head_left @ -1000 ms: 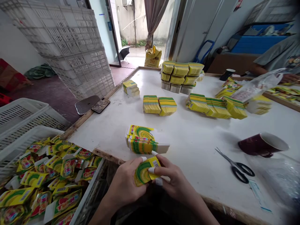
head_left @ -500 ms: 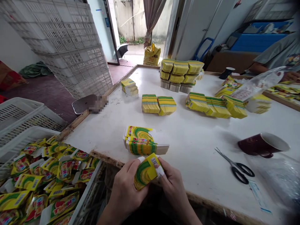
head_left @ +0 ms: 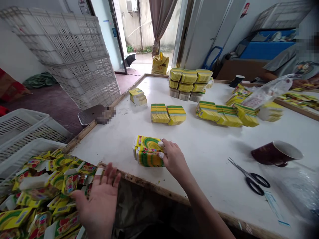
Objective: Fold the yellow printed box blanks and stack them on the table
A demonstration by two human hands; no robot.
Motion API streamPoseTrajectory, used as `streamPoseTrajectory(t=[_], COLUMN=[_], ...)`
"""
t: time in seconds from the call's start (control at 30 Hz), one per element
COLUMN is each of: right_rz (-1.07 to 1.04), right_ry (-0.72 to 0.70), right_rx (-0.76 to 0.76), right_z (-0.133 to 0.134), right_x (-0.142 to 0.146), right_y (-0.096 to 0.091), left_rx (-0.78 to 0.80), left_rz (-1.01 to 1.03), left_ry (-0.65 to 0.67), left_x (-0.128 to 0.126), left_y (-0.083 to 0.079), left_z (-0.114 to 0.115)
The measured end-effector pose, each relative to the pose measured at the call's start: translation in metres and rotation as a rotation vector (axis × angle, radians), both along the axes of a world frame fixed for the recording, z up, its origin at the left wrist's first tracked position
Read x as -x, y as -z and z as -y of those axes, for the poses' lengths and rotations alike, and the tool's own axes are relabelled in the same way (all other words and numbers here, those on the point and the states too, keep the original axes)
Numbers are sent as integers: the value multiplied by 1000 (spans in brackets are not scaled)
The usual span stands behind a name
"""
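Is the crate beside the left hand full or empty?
Full or close to it: yellow cartons are heaped inside the crate, hiding its bottom.

Carton stack (head_left: 147,155) — right end hidden behind right hand (head_left: 174,157); carton-filled crate (head_left: 43,145) cut off by left edge.

The printed folding cartons (head_left: 148,160) look like smooth, faintly glossy paperboard. The bench (head_left: 211,152) has a smooth top and a rough wooden edge (head_left: 139,181). The stacked crates (head_left: 74,49) are matt plastic, the mug (head_left: 266,153) glossy, the scissors (head_left: 247,174) metal with plastic handles (head_left: 267,184), the curtain (head_left: 161,20) cloth, the clear film (head_left: 294,189) crinkled and shiny.
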State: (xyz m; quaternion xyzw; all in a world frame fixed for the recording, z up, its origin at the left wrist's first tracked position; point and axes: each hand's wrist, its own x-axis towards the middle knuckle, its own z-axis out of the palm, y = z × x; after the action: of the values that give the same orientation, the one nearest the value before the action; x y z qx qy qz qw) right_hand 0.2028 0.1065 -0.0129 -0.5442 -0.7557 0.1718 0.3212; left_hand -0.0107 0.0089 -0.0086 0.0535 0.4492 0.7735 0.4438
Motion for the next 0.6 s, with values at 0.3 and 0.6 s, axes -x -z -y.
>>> streamPoseTrajectory(t=[0.3,0.6], right_rz=[-165,-846], right_ry=[-71,-420], right_rx=[70,591], right_z=[11,94], right_x=[4,40], right_y=[-7,-3], left_rx=[-22,-273], left_rz=[-5,-60], left_ry=[271,210], left_x=[-36,-65], left_y=[24,5], left_z=[-3,-2])
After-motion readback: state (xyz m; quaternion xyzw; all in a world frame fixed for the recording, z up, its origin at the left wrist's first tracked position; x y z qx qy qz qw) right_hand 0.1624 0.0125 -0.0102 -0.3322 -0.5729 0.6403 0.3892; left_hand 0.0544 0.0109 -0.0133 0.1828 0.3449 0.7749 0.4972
